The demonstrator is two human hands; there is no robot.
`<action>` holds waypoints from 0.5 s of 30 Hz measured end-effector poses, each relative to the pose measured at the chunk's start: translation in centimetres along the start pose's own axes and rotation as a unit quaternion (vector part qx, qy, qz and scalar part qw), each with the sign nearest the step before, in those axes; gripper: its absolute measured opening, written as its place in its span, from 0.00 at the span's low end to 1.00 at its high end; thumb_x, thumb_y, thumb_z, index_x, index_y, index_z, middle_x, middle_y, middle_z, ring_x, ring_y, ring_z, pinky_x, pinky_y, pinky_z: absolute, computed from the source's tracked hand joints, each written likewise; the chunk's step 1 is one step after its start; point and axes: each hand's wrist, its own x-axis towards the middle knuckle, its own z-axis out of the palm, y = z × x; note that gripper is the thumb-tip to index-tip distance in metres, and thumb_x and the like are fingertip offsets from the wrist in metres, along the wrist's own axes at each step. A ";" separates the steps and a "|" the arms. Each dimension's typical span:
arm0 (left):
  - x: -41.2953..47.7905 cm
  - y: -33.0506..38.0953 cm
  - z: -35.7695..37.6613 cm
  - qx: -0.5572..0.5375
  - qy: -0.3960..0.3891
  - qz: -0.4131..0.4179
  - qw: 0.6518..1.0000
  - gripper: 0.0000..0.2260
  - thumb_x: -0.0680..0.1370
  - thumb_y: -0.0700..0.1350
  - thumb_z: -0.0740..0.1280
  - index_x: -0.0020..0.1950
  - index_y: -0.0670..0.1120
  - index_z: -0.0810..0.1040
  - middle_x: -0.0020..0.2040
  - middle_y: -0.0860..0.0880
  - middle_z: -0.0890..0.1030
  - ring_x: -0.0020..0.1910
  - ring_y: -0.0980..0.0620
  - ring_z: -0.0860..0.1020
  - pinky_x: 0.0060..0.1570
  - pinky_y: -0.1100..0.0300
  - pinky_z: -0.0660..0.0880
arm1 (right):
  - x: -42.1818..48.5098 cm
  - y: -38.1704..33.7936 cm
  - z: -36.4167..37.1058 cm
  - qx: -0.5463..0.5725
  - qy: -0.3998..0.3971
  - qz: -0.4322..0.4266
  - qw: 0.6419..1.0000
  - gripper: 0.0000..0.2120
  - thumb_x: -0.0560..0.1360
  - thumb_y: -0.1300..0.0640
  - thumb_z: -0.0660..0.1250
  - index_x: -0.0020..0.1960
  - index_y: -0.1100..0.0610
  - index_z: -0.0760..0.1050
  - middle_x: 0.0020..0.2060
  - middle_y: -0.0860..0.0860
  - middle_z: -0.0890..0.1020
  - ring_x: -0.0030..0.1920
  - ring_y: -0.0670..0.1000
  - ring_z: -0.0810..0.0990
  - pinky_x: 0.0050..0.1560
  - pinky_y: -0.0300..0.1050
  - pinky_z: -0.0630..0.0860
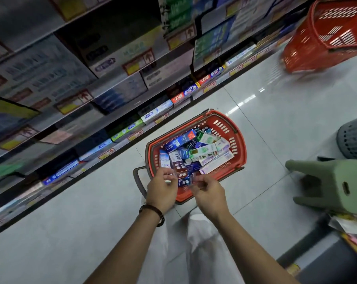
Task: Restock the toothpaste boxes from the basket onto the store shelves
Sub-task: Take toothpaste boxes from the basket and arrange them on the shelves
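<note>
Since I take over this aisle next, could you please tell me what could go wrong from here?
The cardboard toothpaste boxes lie jumbled in the red plastic basket, so pulling one out from beneath the left hand and right hand might flip others onto the pale tiled floor. The green plastic stool lies on its side close to the basket; a sideways step could catch it.
</note>
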 end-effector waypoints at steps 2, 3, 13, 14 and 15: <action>1.3 -1.4 1.2 0.007 -0.002 -0.001 1.000 0.08 0.82 0.42 0.69 0.60 0.51 0.78 0.53 0.52 0.83 0.53 0.52 0.83 0.47 0.61 0.81 | 1.1 1.3 1.5 0.005 0.006 0.008 1.000 0.06 0.77 0.55 0.74 0.53 0.48 0.81 0.42 0.41 0.85 0.45 0.45 0.83 0.45 0.40 0.78; 1.9 -2.2 1.7 0.012 -0.001 -0.001 1.000 0.09 0.82 0.41 0.69 0.60 0.51 0.78 0.53 0.53 0.83 0.52 0.54 0.83 0.45 0.65 0.79 | 1.8 2.0 2.3 0.010 0.010 0.014 1.000 0.07 0.77 0.55 0.74 0.54 0.49 0.81 0.42 0.41 0.85 0.45 0.45 0.83 0.46 0.40 0.77; 7.0 -10.2 5.9 -0.024 0.023 -0.037 0.999 0.12 0.81 0.40 0.71 0.62 0.51 0.77 0.56 0.54 0.83 0.53 0.60 0.81 0.51 0.62 0.80 | 8.4 7.3 8.5 0.007 0.030 0.049 0.998 0.10 0.77 0.54 0.76 0.54 0.46 0.76 0.44 0.42 0.84 0.44 0.45 0.82 0.44 0.38 0.75; 7.4 -11.0 6.3 -0.028 0.021 -0.039 0.999 0.13 0.80 0.40 0.72 0.63 0.51 0.77 0.56 0.54 0.83 0.53 0.60 0.82 0.51 0.63 0.80 | 9.0 7.7 8.8 0.011 0.030 0.053 0.998 0.11 0.77 0.54 0.76 0.55 0.47 0.77 0.45 0.42 0.84 0.44 0.44 0.81 0.42 0.34 0.73; 7.8 -11.8 6.6 -0.031 0.018 -0.041 0.999 0.14 0.80 0.39 0.72 0.63 0.51 0.77 0.56 0.54 0.83 0.53 0.60 0.82 0.50 0.64 0.80 | 9.7 8.2 9.3 0.009 0.028 0.056 0.998 0.11 0.77 0.54 0.76 0.56 0.48 0.77 0.46 0.43 0.85 0.44 0.43 0.81 0.39 0.30 0.71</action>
